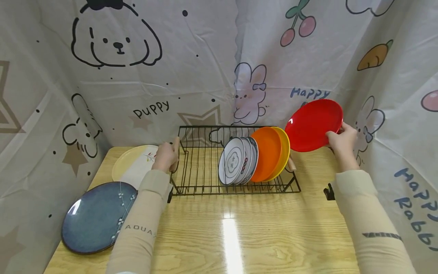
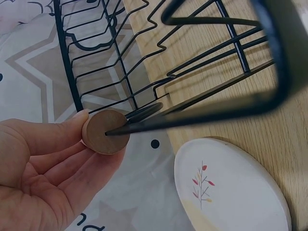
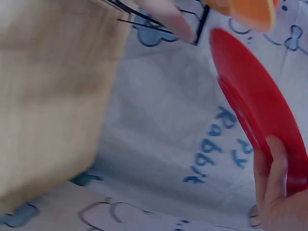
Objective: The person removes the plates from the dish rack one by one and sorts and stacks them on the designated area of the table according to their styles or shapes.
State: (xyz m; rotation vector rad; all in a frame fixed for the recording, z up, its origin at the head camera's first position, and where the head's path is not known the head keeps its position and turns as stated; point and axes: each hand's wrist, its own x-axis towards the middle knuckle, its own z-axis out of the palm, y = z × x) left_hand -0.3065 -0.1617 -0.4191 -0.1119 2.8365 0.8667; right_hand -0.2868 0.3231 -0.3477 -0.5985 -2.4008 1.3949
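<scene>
My left hand [image 1: 165, 156] grips the round wooden handle [image 2: 106, 132] at the left end of a black wire dish rack [image 1: 236, 194], thumb on one side and fingers on the other. On the right, my right hand [image 1: 345, 146] pinches the rim of a red plate [image 1: 313, 125], raised and tilted beside the rack's right end. Standing on edge in the rack are several white patterned dishes [image 1: 234, 163], then an orange plate [image 1: 267, 154] and a yellow plate [image 1: 286, 148] behind it. The red plate's left edge comes close to the yellow one in the head view.
A blue plate [image 1: 96, 219] with a blossom pattern lies on the wooden table [image 1: 260, 236] at the left. Behind it is a cream and white plate [image 1: 131, 165], partly covered by my left arm. A printed curtain [image 1: 198, 76] surrounds the table's back and sides.
</scene>
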